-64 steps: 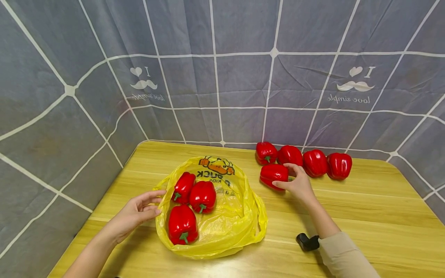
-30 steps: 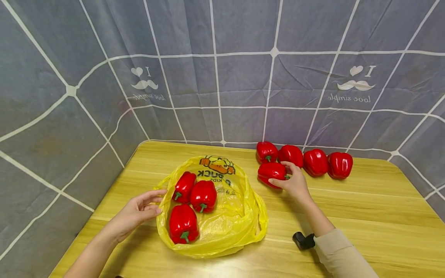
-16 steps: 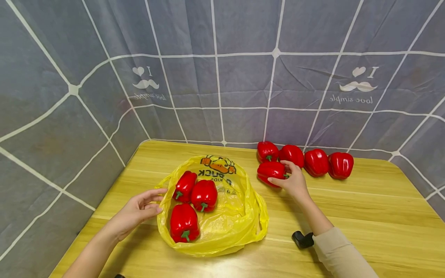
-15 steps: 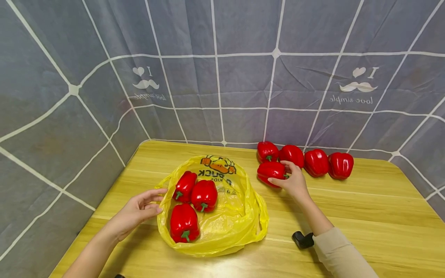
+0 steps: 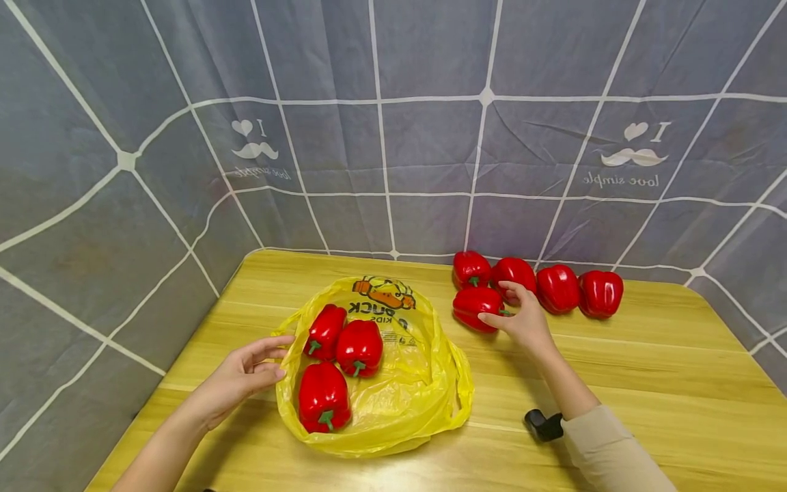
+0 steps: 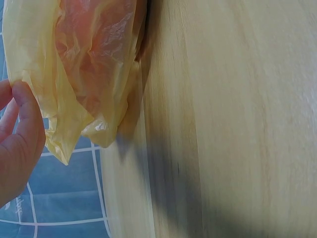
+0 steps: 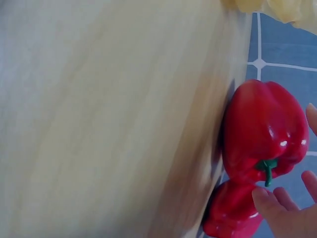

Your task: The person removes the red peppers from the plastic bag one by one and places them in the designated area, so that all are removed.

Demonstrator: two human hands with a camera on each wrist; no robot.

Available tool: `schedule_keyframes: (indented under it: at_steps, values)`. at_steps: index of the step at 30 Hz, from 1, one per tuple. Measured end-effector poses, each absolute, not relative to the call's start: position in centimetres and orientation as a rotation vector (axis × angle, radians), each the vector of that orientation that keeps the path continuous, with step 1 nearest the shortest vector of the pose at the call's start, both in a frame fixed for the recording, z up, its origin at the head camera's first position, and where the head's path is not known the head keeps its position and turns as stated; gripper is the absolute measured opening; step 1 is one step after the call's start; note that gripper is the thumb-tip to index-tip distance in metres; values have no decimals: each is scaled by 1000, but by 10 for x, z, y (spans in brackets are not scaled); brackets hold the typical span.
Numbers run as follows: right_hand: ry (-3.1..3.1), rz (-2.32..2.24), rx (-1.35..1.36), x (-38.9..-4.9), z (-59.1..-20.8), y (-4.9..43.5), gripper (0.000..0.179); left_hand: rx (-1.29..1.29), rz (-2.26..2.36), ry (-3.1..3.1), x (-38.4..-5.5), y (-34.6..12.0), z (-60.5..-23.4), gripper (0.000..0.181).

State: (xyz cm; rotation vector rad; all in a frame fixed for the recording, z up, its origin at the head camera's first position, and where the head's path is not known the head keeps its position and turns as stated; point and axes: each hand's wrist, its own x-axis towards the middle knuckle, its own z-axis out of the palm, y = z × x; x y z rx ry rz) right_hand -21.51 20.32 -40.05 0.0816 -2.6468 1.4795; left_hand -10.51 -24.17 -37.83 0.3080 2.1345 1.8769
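My left hand (image 5: 252, 374) pinches the left rim of a yellow plastic bag (image 5: 399, 437); in the left wrist view the thumb and a finger (image 6: 27, 99) meet on its thin film. Inside the bag lie three red bell peppers (image 5: 324, 396) with green stems. My right hand (image 5: 525, 324) is at the stem end of another bell pepper (image 5: 476, 307) lying on its side on the table. In the right wrist view, this pepper (image 7: 265, 129) has a gap between it and the spread fingers (image 7: 312, 119).
Several more red bell peppers (image 5: 557, 289) stand in a row along the back of the wooden table (image 5: 664, 369). A grey curtain (image 5: 430, 150) with white lines hangs behind and at the left. A black object (image 5: 544, 425) shows beside the right sleeve.
The right hand has shifted the single pepper slightly left and back, closer to the row. Its fingers have since loosened from the pepper. The left hand keeps its place on the bag.
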Motion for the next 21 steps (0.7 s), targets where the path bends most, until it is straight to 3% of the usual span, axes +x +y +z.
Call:
schedule_keyframes:
  at_steps: [21]
  values:
    - [-2596, 1530, 243, -207, -373, 195, 61, 308, 1872, 2133, -106, -242, -379, 43]
